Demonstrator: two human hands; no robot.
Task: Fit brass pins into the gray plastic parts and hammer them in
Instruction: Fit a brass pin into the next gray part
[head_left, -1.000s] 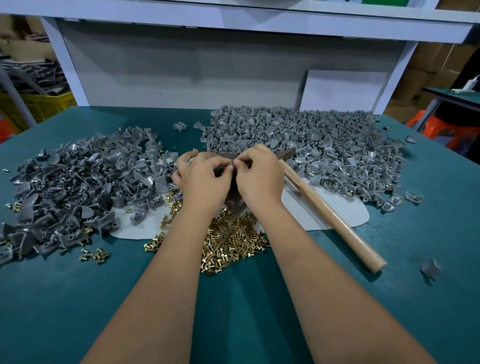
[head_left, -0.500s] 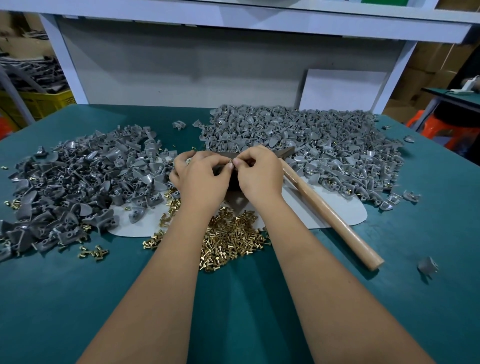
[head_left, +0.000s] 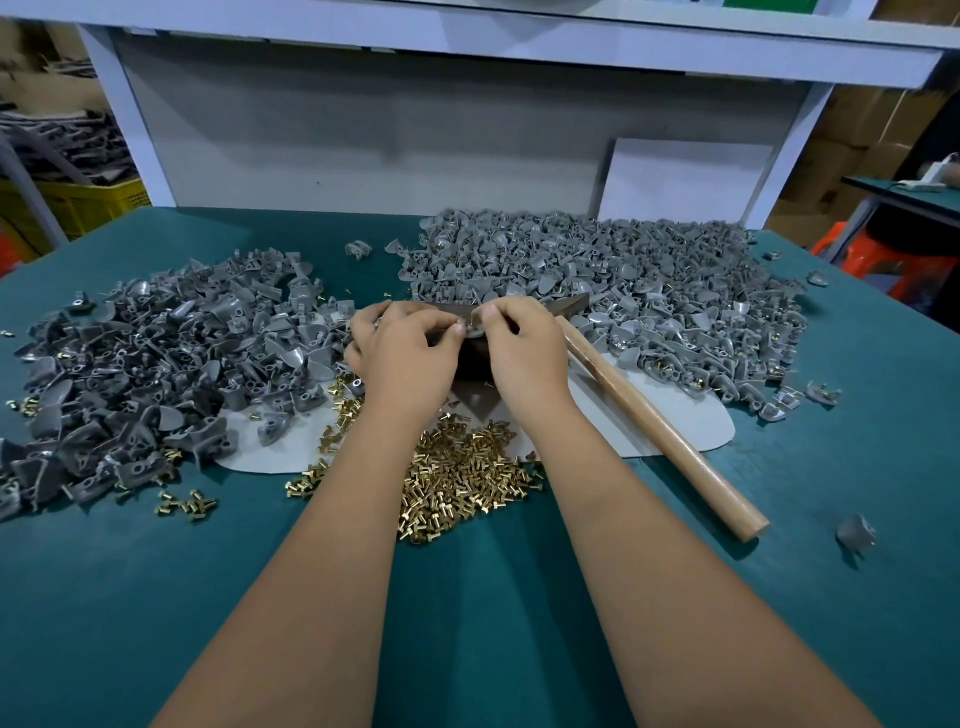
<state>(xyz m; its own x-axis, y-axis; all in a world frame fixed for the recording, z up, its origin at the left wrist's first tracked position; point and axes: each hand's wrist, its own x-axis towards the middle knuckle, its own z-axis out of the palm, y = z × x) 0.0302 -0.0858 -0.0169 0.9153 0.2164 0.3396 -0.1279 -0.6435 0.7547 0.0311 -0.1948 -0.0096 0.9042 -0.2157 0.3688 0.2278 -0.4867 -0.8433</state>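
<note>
My left hand (head_left: 402, 358) and my right hand (head_left: 524, 345) meet fingertip to fingertip over a dark block (head_left: 475, 364) at the table's middle. Between the fingertips sits a small gray plastic part (head_left: 470, 328), mostly hidden; whether a pin is in it I cannot tell. A heap of brass pins (head_left: 457, 483) lies just below my wrists. Gray parts form one pile at the left (head_left: 156, 364) and a larger pile at the back right (head_left: 623, 291). A hammer with a wooden handle (head_left: 660, 431) lies to the right of my right hand, head under the hand.
A pale sheet (head_left: 665, 426) lies under the work area on the teal table (head_left: 857, 467). A few brass pins (head_left: 189, 504) and one loose gray part (head_left: 854, 532) lie apart. A white panel (head_left: 685, 182) leans at the back. A yellow crate (head_left: 67, 202) stands at far left.
Both hands stay together over the block; the fingertips have shifted only slightly on the small part. The view has moved a little.
</note>
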